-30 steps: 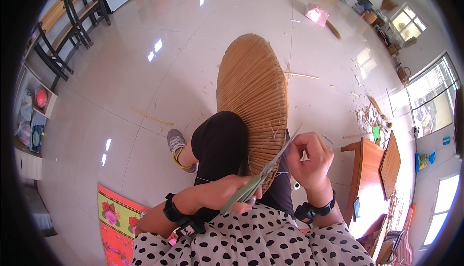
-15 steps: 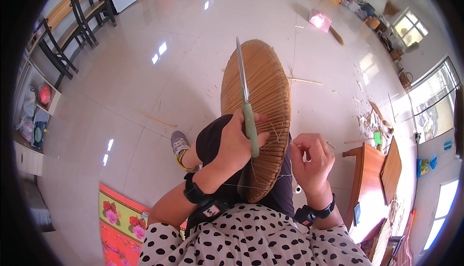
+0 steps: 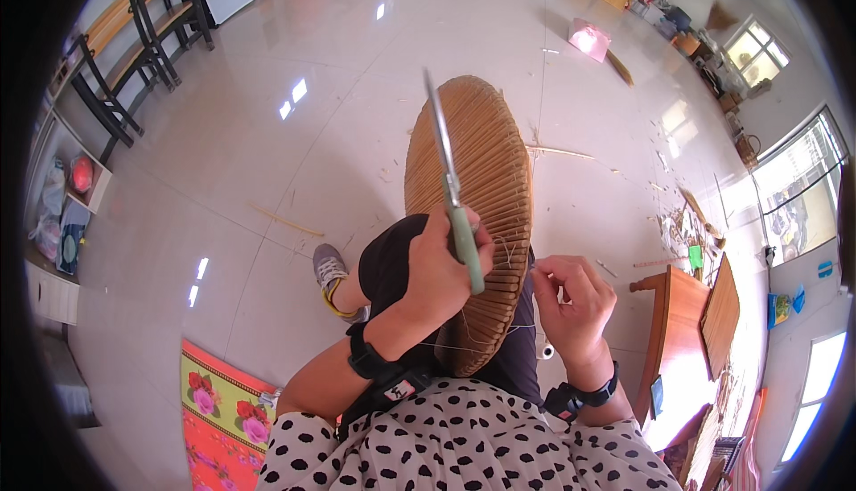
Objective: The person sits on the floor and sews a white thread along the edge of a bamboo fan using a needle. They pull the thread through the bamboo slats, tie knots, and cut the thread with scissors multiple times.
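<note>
A round, ridged woven straw piece (image 3: 486, 148) stands tilted on edge between my legs. My left hand (image 3: 430, 268) is closed around the green handles of a pair of scissors (image 3: 463, 246), whose long blades point away from me over the straw's ribbed face. Pale thread (image 3: 464, 346) trails across the lower part of the piece, and a loose tangle lies by its right edge. Just right of that edge, my right hand (image 3: 580, 304) is closed with thumb and forefinger pinched together. Whatever those fingertips hold is too small to make out.
A small white spool (image 3: 547, 351) is below my right hand. To the right stands a brown wooden table (image 3: 673, 330). A floral mat (image 3: 227, 402) lies at lower left, chairs (image 3: 125, 36) stand at far left, and straw scraps (image 3: 562, 150) are on the tiled floor.
My left fingers have drawn in around the scissor handles, and the blade tips have swung slightly left. The straw piece has shifted a little. My right hand has barely moved.
</note>
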Demonstrator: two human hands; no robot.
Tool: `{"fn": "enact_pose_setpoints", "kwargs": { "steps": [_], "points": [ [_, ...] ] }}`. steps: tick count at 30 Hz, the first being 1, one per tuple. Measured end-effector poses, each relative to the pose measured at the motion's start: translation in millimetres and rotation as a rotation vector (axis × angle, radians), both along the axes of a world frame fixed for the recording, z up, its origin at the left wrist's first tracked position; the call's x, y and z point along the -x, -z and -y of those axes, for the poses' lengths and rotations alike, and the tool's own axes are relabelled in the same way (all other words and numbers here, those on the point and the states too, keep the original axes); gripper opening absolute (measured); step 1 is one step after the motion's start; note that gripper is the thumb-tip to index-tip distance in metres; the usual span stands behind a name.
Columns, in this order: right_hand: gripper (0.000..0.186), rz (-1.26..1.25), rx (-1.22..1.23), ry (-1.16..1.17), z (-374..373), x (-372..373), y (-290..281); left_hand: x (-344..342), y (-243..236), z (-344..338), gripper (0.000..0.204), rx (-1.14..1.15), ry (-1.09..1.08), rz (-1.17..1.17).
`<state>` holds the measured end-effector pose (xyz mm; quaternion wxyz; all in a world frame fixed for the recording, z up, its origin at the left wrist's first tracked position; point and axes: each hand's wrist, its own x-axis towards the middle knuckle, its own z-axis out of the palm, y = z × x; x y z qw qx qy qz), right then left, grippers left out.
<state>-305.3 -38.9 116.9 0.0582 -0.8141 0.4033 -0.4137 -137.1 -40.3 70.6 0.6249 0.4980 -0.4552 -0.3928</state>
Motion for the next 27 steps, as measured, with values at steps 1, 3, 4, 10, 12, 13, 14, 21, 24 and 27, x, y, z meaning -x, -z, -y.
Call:
{"fn": "enact_pose_setpoints", "kwargs": {
  "steps": [1, 3, 4, 10, 12, 13, 14, 21, 24, 27],
  "points": [
    [0.018, 0.002, -0.016, 0.005, -1, -1, -2, -2, -2, -2, 0.031, 0.030, 0.009, -0.018],
    [0.020, 0.001, -0.053, 0.012, -2, -2, -4, -8, -8, -7, 0.032, 0.088, 0.029, -0.052],
    [0.022, -0.003, -0.074, 0.015, -2, -3, -5, -12, -13, -11, 0.032, 0.098, 0.058, -0.015],
    [0.023, -0.009, -0.068, -0.049, 2, -17, -5, -11, -23, -24, 0.035, 0.204, 0.183, 0.029],
    [0.022, -0.017, -0.050, -0.062, 2, -18, -6, -7, -22, -25, 0.036, 0.277, 0.182, 0.062],
    [0.021, -0.024, -0.042, -0.068, 3, -18, -7, -7, -23, -25, 0.036, 0.265, 0.198, 0.097],
    [0.020, -0.032, -0.035, -0.074, 3, -18, -7, -7, -25, -26, 0.035, 0.244, 0.215, 0.096],
    [0.014, 0.049, -0.086, 0.109, 1, -7, -1, -27, -27, -49, 0.036, -0.041, 0.706, -0.050],
    [0.012, 0.046, -0.088, 0.133, 1, -1, 1, -35, -21, -59, 0.037, -0.115, 0.929, -0.042],
    [0.011, 0.058, -0.092, 0.146, 1, 2, 5, -37, -9, -71, 0.035, -0.217, 1.108, -0.010]
  ]
}}
